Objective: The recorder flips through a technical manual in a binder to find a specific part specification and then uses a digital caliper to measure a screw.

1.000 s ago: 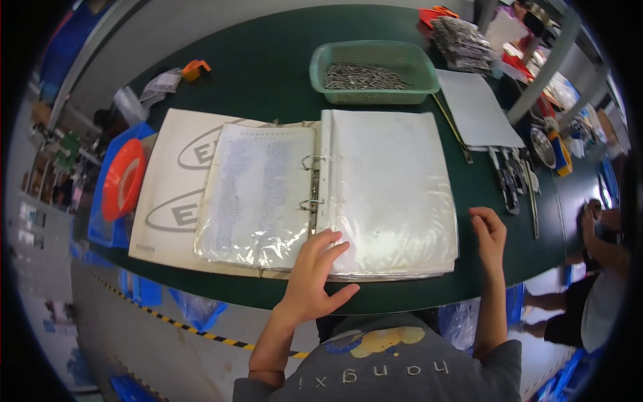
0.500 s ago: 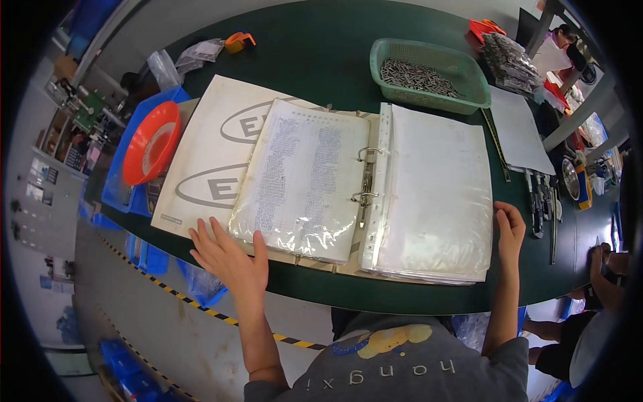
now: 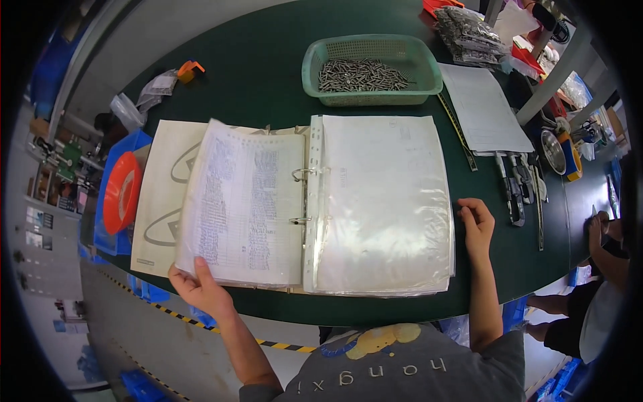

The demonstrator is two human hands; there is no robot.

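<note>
An open ring binder (image 3: 144, 262) lies on the dark green table. Its left stack ends in a clear sleeve with a printed sheet (image 3: 231, 214), partly lifted at the outer edge. At the lower left corner of that sleeve, my left hand (image 3: 204, 289) is closed, thumb on top and fingers underneath. On the right side of the rings lies a pale sleeved page (image 3: 388, 208), glossy and nearly blank. My right hand (image 3: 477, 228) rests on the table just beyond its right edge, fingers loosely curled and apart from the thumb, holding nothing.
Behind the binder stands a green basket (image 3: 372, 97) of small metal pins. Papers (image 3: 485, 110), a ruler and hand tools (image 3: 512, 191) lie to the right. A red bowl (image 3: 122, 193) sits in a blue bin at left. Another person's hand (image 3: 598, 231) is at far right.
My left hand has gone from spread fingers beside the binder to gripping the sleeve's corner, which has risen. The view has shifted; my right hand stays beside the right page.
</note>
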